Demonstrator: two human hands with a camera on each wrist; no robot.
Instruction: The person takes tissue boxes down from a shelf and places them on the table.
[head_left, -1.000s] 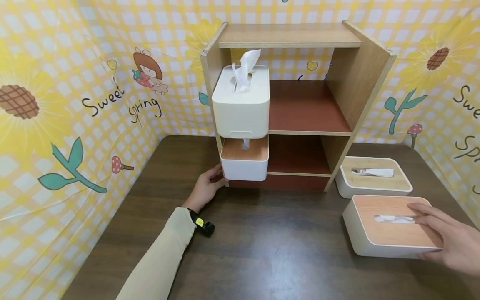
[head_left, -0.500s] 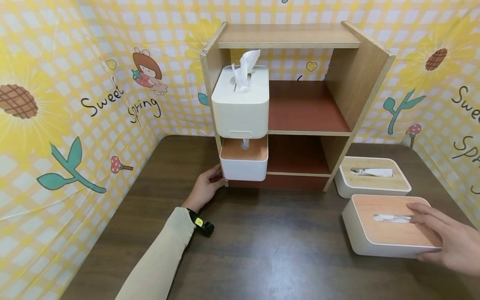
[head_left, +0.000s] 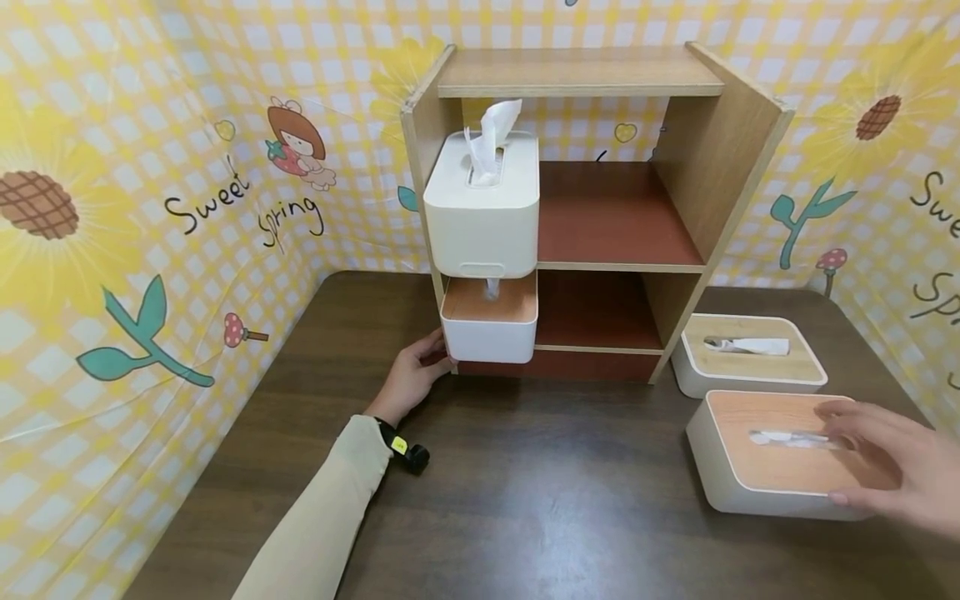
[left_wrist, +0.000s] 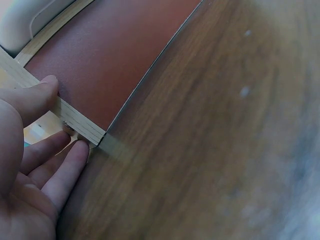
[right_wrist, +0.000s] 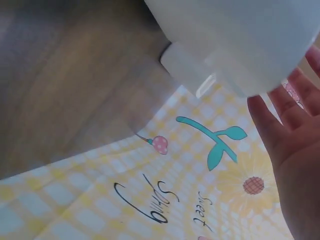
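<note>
My left hand point(head_left: 408, 377) pinches the bottom front edge of the left side panel of a small wooden shelf point(head_left: 581, 72). In the left wrist view its thumb point(left_wrist: 42, 95) lies on one side of the panel and the fingers on the other. At the right, my right hand point(head_left: 903, 467) spreads over a white tissue box with a wood-look lid point(head_left: 795, 475). Its fingers are over the lid and its thumb is at the near edge; the right wrist view shows the hand beside the white box point(right_wrist: 240, 40), fingers fairly straight.
In the shelf's left side, a tall cream tissue box point(head_left: 483, 229) sits above a smaller wood-topped tissue box point(head_left: 489, 342); both jut forward. Another wood-topped tissue box point(head_left: 750, 362) stands behind the one at my right hand. Checked cloth point(head_left: 187, 317) walls the dark table point(head_left: 540, 483).
My right hand has loosened and shifted slightly up and right over the tissue box, its thumb rising at the near edge. The left hand keeps its grip on the shelf, and the boxes stay put.
</note>
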